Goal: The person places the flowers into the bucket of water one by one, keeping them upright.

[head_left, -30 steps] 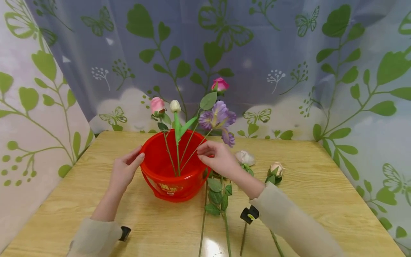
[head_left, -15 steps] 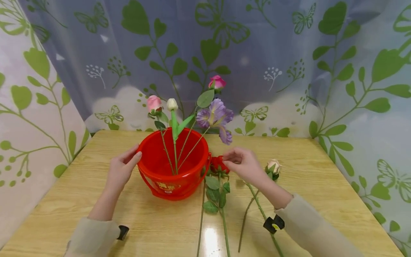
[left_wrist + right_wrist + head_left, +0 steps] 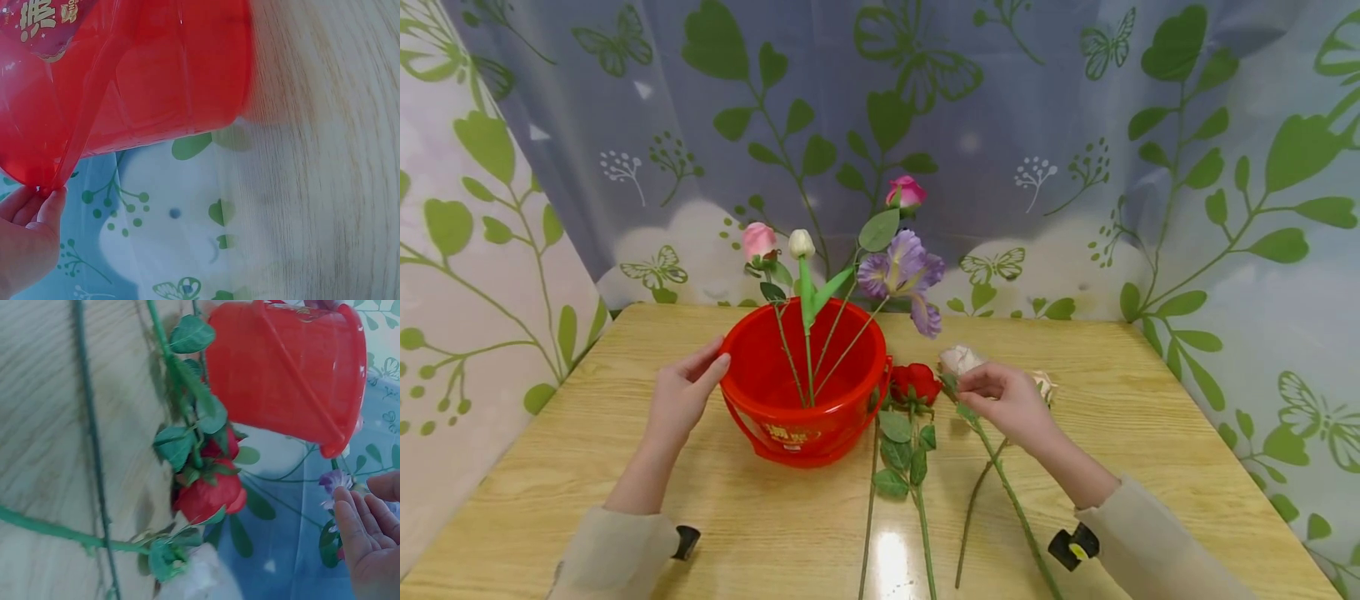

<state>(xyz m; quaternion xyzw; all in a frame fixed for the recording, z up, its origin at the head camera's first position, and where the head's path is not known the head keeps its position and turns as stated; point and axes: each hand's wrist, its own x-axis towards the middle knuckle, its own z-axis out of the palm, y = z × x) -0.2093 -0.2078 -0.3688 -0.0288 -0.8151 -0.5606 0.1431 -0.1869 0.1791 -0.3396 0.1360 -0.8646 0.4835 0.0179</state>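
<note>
At the left rim of the red bucket (image 3: 805, 433), my left hand (image 3: 681, 392) pinches the edge between thumb and fingers, close to the handle joint in the left wrist view. A pink rose (image 3: 760, 242), a white tulip (image 3: 801, 243), a purple iris (image 3: 904, 268) and a magenta rose (image 3: 907, 192) stand in the bucket, leaning apart. My right hand (image 3: 1011, 400) hovers by the white rose (image 3: 959, 359) on the table. In the right wrist view its fingers are relaxed, thumb apart, with nothing between them.
A red rose (image 3: 914, 383) with leafy stem lies right of the bucket. Behind my right hand a cream rose (image 3: 1042, 385) is partly hidden. Several stems run toward the near edge of the wooden table (image 3: 760, 533). A patterned curtain (image 3: 1037, 100) hangs behind.
My right hand has moved right, from the iris stem at the bucket's rim to beside the white rose. The red rose has come into sight. My left hand stays on the rim.
</note>
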